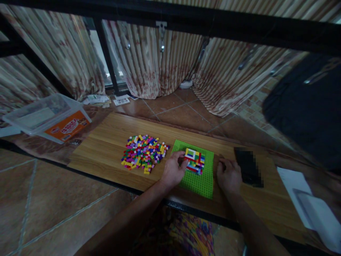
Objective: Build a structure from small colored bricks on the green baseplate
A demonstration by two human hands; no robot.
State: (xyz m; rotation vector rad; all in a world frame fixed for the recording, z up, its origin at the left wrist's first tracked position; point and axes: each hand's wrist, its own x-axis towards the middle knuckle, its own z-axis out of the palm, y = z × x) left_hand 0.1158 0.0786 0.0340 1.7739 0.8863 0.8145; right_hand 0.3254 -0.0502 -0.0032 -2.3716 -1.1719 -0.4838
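A small block of coloured toy bricks (194, 161), with a white outlined shape on its top, stands on the green studded baseplate (204, 186). My left hand (173, 169) lies over the plate's left side, thumb and forefinger closed against the left edge of the brick block. Just off the plate's right edge, my right hand (229, 174) rests low over the wooden board with its fingers curled in. Whatever its fingertips may hold is hidden. Left of the plate spreads a pile of loose bricks (145, 153) in many colours.
A dark blurred flat object (247, 165) lies right of my right hand. White papers (295, 192) are at the right end. At the far left stands a clear plastic tub (48, 113) with an orange label. The wooden board (96, 149) has its near edge close to me.
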